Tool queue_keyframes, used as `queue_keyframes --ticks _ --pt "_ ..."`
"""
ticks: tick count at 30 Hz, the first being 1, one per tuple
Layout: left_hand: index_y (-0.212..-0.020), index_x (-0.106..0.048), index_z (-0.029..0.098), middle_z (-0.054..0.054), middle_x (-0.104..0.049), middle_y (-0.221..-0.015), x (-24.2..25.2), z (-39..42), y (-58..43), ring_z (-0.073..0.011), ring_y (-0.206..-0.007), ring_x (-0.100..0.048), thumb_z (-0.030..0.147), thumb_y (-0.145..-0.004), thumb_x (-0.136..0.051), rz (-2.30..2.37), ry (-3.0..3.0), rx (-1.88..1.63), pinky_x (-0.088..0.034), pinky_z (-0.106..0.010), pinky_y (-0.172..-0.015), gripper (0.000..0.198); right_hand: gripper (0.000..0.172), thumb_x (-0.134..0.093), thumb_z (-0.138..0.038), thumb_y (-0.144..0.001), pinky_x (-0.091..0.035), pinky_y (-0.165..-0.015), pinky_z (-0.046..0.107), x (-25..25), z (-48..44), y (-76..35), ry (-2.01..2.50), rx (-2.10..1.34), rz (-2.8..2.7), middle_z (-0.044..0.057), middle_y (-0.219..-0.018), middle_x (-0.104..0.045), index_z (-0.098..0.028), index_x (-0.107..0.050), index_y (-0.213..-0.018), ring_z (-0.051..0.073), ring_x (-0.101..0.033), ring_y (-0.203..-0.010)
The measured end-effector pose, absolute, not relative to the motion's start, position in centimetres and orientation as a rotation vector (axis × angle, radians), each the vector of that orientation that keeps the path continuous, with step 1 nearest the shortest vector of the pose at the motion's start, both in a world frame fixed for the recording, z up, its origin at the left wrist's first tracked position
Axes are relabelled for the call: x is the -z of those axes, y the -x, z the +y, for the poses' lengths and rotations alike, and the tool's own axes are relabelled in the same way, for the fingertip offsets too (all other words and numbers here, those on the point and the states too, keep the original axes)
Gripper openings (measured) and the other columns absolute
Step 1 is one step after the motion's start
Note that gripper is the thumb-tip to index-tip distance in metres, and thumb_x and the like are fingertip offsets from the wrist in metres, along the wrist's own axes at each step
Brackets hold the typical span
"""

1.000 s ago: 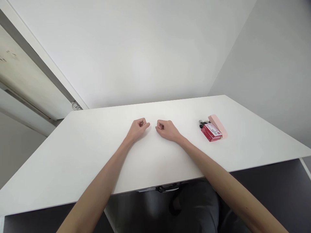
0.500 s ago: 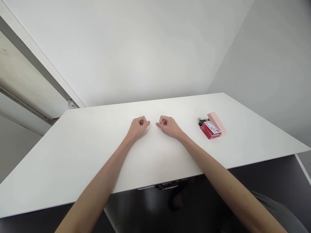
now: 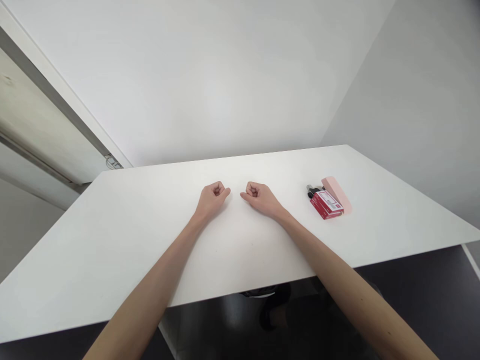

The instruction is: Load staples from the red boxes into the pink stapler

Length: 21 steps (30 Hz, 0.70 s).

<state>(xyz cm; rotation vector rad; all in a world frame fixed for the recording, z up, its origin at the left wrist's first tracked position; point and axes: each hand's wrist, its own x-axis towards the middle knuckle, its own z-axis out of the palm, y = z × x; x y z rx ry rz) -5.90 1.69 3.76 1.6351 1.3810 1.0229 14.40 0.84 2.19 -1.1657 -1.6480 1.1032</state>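
the left hand (image 3: 212, 197) and the right hand (image 3: 262, 198) rest on the table (image 3: 131, 225), side by side near its middle, a small gap between them; both forearms cross its front edge. to the right of the right hand, well apart from it, an upper carton (image 3: 330, 201) sits on a lower carton (image 3: 319, 209). just beyond this stack, on its right, lies a case (image 3: 337, 192); at its far left end is a small item (image 3: 310, 190), too small to name. a wall (image 3: 225, 75) stands behind the table, a side wall (image 3: 423, 110) to its right. a shoe (image 3: 265, 320) is below the front edge.
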Motion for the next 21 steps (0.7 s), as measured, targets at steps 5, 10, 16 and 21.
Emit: queue_keyframes --ticks 5,10,16,21 --pt "-0.065 -0.036 0.021 0.006 -0.034 -0.061 -3.75 1.59 5.84 -0.0096 -0.058 -0.027 0.033 -0.082 -0.065 1.400 -1.645 -1.025 -0.023 -0.027 -0.056 0.036 0.032 -0.064 -0.033 -0.084 -0.025 -0.055 0.027 -2.00 0.93 -14.25 1.176 -1.064 -1.664 -0.007 -0.063 -0.035 -0.024 -0.035 -0.071 0.012 -0.029 -0.058" --pt "-0.065 -0.035 0.021 0.006 -0.034 -0.061 -3.64 1.57 5.68 -0.0098 -0.058 -0.028 0.033 -0.082 -0.065 1.408 -1.660 -1.024 -0.024 -0.027 -0.057 0.037 0.032 -0.063 -0.032 -0.084 -0.024 -0.055 0.027 -1.74 0.92 -14.21 1.185 -1.058 -1.658 -0.007 -0.063 -0.035 -0.024 -0.035 -0.071 0.012 -0.029 -0.058" --pt "-0.066 -0.035 0.021 0.006 -0.034 -0.061 -3.81 1.53 5.63 -0.0096 -0.058 -0.027 0.033 -0.083 -0.064 1.429 -1.651 -1.005 -0.023 -0.027 -0.057 0.036 0.032 -0.063 -0.032 -0.084 -0.025 -0.055 0.027 -1.70 0.92 -14.13 1.179 -1.051 -1.653 -0.007 -0.064 -0.036 -0.024 -0.035 -0.070 0.012 -0.029 -0.059" --pt "-0.066 -0.035 0.021 0.006 -0.035 -0.062 -3.86 1.50 5.64 -0.0098 -0.058 -0.028 0.034 -0.082 -0.065 1.438 -1.646 -1.010 -0.024 -0.027 -0.056 0.036 0.033 -0.063 -0.033 -0.084 -0.026 -0.055 0.027 -1.78 0.98 -14.03 1.190 -1.053 -1.645 -0.006 -0.064 -0.037 -0.025 -0.034 -0.070 0.012 -0.030 -0.059"
